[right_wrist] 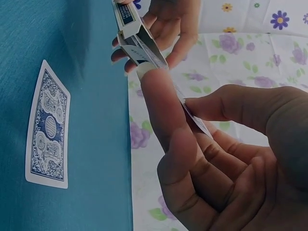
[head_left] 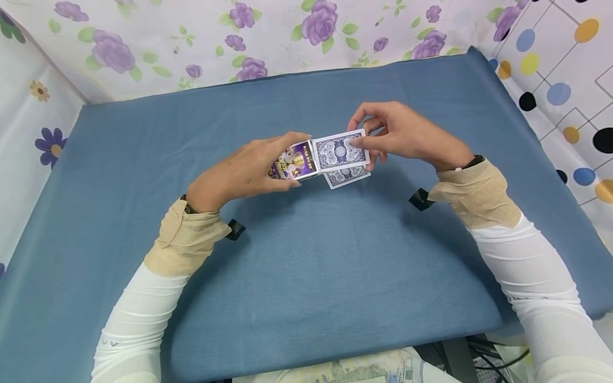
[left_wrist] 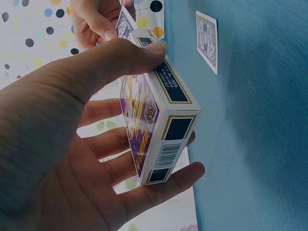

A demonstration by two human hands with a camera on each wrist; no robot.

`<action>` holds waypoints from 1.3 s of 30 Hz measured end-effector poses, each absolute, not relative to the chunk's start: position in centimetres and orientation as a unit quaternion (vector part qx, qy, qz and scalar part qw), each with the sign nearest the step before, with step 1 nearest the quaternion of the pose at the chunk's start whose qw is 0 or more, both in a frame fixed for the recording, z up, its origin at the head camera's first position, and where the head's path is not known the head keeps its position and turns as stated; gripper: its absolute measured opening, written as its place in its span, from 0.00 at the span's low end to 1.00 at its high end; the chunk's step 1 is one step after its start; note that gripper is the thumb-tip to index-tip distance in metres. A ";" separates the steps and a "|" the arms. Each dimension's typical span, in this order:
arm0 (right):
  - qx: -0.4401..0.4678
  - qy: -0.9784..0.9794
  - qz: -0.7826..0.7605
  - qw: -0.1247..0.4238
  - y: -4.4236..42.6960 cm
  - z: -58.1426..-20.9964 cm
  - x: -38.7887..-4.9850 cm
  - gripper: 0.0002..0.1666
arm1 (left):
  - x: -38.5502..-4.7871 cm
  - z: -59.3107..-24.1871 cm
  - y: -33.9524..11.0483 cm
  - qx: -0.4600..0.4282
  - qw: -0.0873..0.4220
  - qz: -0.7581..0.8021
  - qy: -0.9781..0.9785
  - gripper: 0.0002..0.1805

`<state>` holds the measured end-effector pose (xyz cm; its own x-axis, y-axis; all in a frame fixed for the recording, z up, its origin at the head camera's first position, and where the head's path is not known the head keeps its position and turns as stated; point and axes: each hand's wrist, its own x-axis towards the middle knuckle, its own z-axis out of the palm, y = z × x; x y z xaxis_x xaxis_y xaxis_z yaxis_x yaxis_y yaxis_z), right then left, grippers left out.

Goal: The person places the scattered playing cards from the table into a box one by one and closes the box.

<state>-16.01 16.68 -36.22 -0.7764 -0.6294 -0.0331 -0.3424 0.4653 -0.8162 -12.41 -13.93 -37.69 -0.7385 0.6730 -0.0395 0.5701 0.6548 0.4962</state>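
A purple and white playing-card box (head_left: 296, 161) is gripped in my left hand (head_left: 241, 169), the thumb along one narrow side and fingers on the other. Its barcode end (left_wrist: 166, 155) faces the left wrist camera. The opposite end is open, with a flap (right_wrist: 135, 52) sticking out. At that opening my right hand (head_left: 399, 132) pinches a blue-backed playing card (head_left: 339, 151) between thumb and fingers. The card's near end meets the box mouth; how far it reaches inside is hidden. Below it, a second blue-backed card (right_wrist: 48, 129) lies back up on the table.
A blue cloth (head_left: 316, 260) covers the table. Floral sheeting (head_left: 182, 48) hangs along the back edge, and dotted sheeting (head_left: 555, 80) stands at the right. Black cables (head_left: 498, 361) show below the front edge at the right.
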 end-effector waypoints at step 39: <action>-0.287 0.845 -0.416 0.177 15.7 -37.2 -15.8 0.13 | -11.9 -37.6 -13.3 0.359 0.108 0.216 0.901 0.42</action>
<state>-15.76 15.68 -37.16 -0.7727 -0.6319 -0.0603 -0.3376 0.4897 -0.8039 -11.92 -13.27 -37.63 -0.7182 0.6946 -0.0406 0.6010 0.6488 0.4668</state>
